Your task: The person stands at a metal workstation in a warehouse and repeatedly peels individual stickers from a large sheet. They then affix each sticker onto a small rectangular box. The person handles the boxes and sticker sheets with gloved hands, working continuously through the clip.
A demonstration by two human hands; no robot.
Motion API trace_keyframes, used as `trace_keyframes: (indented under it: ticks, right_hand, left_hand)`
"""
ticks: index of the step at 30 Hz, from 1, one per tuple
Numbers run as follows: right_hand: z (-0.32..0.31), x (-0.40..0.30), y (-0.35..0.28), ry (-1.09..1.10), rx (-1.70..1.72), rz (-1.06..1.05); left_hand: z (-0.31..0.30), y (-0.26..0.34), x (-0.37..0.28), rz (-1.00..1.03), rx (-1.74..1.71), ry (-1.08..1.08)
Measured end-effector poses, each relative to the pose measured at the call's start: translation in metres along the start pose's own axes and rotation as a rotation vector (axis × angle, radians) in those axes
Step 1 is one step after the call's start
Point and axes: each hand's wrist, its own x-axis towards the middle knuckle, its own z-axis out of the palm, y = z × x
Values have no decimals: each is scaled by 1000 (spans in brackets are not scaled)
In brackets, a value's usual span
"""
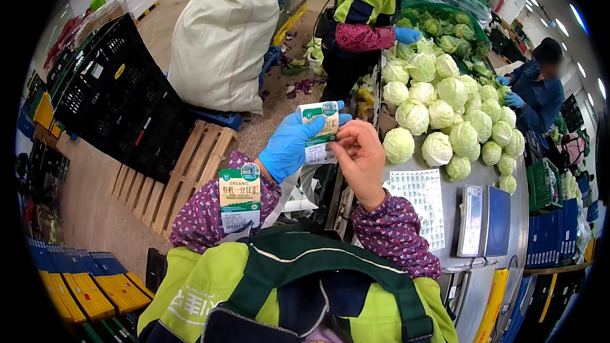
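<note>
My left hand [288, 145], in a blue glove, holds a roll or stack of green and white printed labels [321, 128] between thumb and fingers. My bare right hand [360, 159] has its thumb and fingertips at the right edge of those labels. Another printed label [239, 197] lies against my left sleeve, joined to a pale strip. To the right, many cabbages [450, 93] are heaped on a metal table [507, 209]. A printed sheet of stickers [421, 200] lies in front of them, beside a scale with a blue platform [496, 221].
A person [367, 14] stands at the table's far left; another [536, 85] works beyond its right side. At left are a stack of black crates [119, 95], a wooden pallet [190, 166] and a large white sack [224, 43]. Leaf scraps litter the floor.
</note>
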Motion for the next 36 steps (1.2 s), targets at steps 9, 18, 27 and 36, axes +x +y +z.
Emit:
trace_keyframes:
  ticks: [9, 18, 27, 36]
  right_hand:
    - [-2, 0, -2, 64, 53, -41]
    - [-13, 4, -5, 45, -561, -56]
    - [0, -45, 40, -590, -248, 348]
    - [0, 5, -7, -144, 300, 56]
  left_hand:
    - [5, 4, -3, 8, 11, -28]
    - [-1, -3, -5, -33, 24, -23]
    - [-8, 30, -1, 76, 42, 19]
    - [-7, 14, -4, 45, 59, 50]
